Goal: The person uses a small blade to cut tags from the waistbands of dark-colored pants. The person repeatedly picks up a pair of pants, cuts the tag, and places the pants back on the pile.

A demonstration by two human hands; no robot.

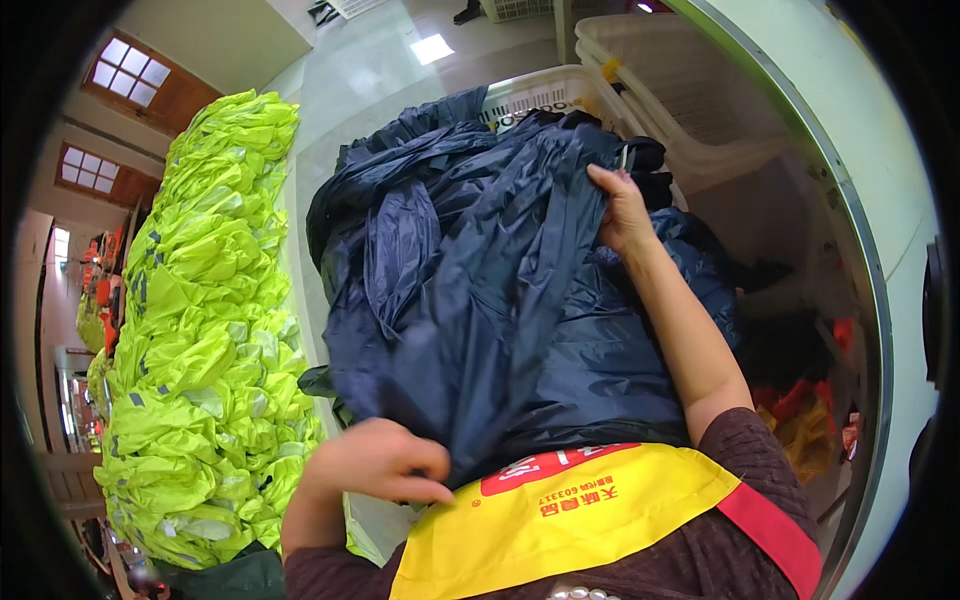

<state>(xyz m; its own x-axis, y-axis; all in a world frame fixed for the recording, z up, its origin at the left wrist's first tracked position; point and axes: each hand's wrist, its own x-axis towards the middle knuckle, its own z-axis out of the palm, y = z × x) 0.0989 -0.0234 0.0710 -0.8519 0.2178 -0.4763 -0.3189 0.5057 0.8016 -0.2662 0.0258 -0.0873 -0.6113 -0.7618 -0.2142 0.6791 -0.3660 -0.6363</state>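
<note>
A large heap of dark navy, thin shiny fabric garments (pixel 590 370) lies in front of me. My right hand (pixel 622 212) grips a navy garment (pixel 510 270) at its upper right part, thumb on top and fingers partly hidden behind the cloth. The garment runs from there down toward me in long folds. At its lower end my left hand (pixel 378 462), slightly blurred, has bent fingers closed on the cloth's tip beside my yellow apron (pixel 570 520). Part of the garment's left side is smeared by motion.
To the left stands a tall, long pile of bright yellow-green garments (pixel 210 340). Behind the navy heap is a white plastic basket (pixel 540 90). More pale plastic bins (pixel 690 130) stand at the far right, near a curved-looking table edge (pixel 850 210). Red and orange cloth (pixel 800 420) lies low on the right.
</note>
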